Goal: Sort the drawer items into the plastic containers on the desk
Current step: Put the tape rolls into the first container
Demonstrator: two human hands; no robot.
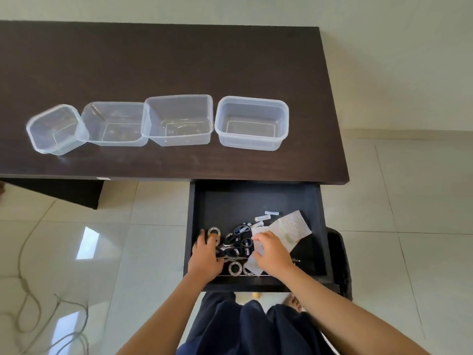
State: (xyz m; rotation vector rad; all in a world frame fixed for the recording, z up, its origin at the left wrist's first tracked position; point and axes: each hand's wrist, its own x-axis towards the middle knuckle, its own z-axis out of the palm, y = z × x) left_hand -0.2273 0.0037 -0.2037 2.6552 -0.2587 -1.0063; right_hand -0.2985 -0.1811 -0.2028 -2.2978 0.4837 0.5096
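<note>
Dark brown worktop (153,60), four clear containers (252,123); black drawer (230,201); by the fingers (258,238), white sheets (294,226) dotted pale orange, black-handled scissors (236,239); navy trousers (230,324).

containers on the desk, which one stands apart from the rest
The rightmost container, above the open drawer. A strip of bare desk separates it from its neighbour, while the other three touch or overlap in a row.

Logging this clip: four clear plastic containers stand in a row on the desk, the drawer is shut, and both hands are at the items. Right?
Not quite. The head view shows the drawer pulled open, not shut, with the left hand and right hand inside it. Four containers is correct.
</note>
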